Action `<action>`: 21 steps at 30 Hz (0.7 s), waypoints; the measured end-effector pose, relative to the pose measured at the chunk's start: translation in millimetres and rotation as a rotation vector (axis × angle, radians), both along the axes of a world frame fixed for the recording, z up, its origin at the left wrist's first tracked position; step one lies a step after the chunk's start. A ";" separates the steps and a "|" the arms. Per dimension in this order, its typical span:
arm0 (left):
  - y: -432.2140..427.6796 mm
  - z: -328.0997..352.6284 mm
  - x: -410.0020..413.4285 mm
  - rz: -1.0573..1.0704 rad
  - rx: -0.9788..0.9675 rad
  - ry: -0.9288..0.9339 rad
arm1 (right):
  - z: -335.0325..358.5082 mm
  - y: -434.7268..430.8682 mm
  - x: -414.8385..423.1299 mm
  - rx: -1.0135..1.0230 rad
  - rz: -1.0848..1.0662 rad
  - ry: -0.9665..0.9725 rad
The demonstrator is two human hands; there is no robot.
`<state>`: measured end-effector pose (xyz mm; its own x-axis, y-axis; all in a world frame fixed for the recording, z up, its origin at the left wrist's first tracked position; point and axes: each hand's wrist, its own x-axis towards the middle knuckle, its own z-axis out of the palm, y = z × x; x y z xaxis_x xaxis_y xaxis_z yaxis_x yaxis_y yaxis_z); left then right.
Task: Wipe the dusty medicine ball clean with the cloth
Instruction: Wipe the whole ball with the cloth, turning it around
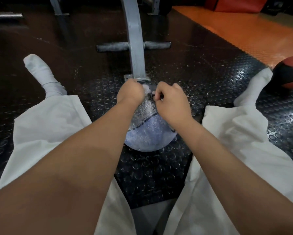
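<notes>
One round, pebbled medicine ball (149, 134), left hand (130, 92), right hand (172, 103) curled atop

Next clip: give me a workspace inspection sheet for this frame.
Surface: black studded floor.
Job's things: medicine ball on the floor between the legs, pale and dusty-looking; cloth not clearly seen.
Clutter: red-and-black ball at right.
Hands: left hand curled at the ball's top; right hand pinches small dark item.
Cables: nothing seen.
Surroundings: grey machine frame ahead, orange floor beyond.
</notes>
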<state>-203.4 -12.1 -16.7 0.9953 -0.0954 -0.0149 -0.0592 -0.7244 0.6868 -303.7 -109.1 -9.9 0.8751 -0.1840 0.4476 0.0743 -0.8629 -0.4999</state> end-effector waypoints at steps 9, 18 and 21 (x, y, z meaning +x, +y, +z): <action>8.8 1.5 14.1 -0.113 0.189 -0.026 | -1.3 -2.0 -11.4 -0.111 0.157 0.014; 12.0 -0.4 11.0 -0.126 0.164 -0.043 | -11.6 13.3 -25.2 -0.210 0.187 -0.091; 10.2 0.2 8.3 -0.135 0.136 -0.049 | -10.8 13.6 -31.7 -0.280 0.215 -0.101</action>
